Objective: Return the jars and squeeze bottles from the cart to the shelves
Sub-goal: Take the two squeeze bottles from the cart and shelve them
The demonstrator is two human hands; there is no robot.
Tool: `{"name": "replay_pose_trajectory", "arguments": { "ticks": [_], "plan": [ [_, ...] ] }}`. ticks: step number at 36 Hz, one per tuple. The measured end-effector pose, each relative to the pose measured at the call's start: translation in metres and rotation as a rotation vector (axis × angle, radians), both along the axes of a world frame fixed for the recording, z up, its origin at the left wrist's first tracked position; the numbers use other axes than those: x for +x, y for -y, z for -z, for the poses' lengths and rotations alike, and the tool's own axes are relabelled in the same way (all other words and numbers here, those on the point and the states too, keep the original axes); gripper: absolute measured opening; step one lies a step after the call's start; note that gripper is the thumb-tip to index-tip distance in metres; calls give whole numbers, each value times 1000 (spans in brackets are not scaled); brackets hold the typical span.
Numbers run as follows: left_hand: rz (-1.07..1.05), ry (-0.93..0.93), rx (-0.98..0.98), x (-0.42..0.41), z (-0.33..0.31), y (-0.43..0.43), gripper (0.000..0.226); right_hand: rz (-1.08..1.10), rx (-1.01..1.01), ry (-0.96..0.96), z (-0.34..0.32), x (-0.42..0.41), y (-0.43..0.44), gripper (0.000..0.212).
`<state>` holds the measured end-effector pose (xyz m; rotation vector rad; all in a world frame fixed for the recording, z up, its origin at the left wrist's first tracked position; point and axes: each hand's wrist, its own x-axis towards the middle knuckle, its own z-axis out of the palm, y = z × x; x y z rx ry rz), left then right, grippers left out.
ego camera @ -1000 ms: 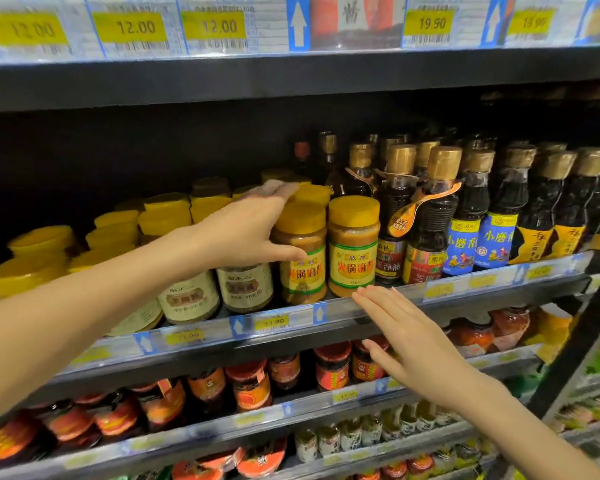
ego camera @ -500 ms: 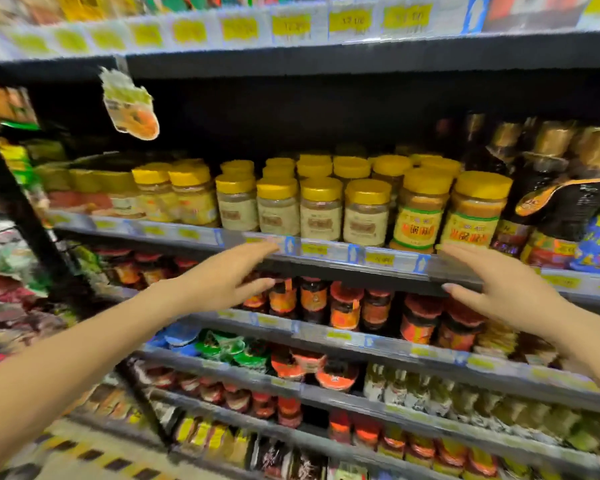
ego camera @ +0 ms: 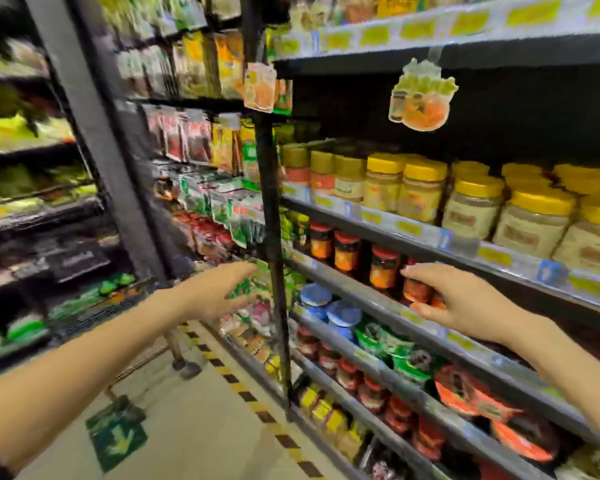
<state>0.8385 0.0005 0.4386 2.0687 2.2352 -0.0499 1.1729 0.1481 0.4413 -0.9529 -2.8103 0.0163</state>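
Note:
Yellow-lidded jars (ego camera: 530,216) stand in rows on the upper shelf (ego camera: 409,230) at right. Red-lidded jars (ego camera: 383,268) fill the shelf below. My left hand (ego camera: 219,292) hangs in mid-air in front of the black shelf upright (ego camera: 272,237), fingers relaxed and holding nothing. My right hand (ego camera: 458,299) hovers just in front of the red-lidded jars, fingers extended and empty. The wire cart (ego camera: 94,310) shows at the left, behind my left forearm, blurred.
Blue-lidded tubs (ego camera: 329,306) and green packets sit on lower shelves. Hanging sachets fill the rack left of the upright. A cardboard tag (ego camera: 420,95) dangles from the top shelf. Yellow-black tape (ego camera: 243,393) lines the floor along the shelf base.
The view has swung left along the aisle. Both hands have dropped away from the yellow-lidded jar shelf and hang lower, empty. The left hand has let go of the jar.

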Motion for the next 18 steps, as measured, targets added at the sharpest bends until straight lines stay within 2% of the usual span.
{"name": "replay_pose_trajectory", "arguments": {
  "ticks": [9, 18],
  "plan": [
    [-303, -75, -48, -143, 11, 93, 65, -199, -101, 109, 23, -206, 10, 59],
    [-496, -113, -63, -226, 23, 162, 63, -435, -120, 224, 37, -366, 27, 64]
  ]
}}
